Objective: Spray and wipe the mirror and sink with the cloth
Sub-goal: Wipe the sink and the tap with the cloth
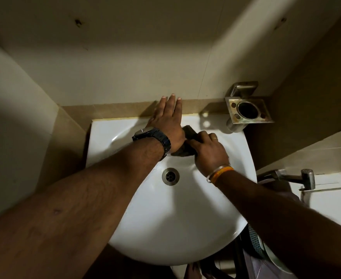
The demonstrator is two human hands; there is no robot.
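Looking from left to right, we see our left hand (166,119) with a wristwatch (152,137), fingers straight and flat where the white sink (165,228) meets the wall, holding nothing. Next to it our right hand (209,152) grips the dark cloth (185,141) and presses it on the back of the bowl, above the drain (170,176). Further right hangs a metal cup holder (248,110), and we could bump it if we wipe too far, or slip on the wet sink.
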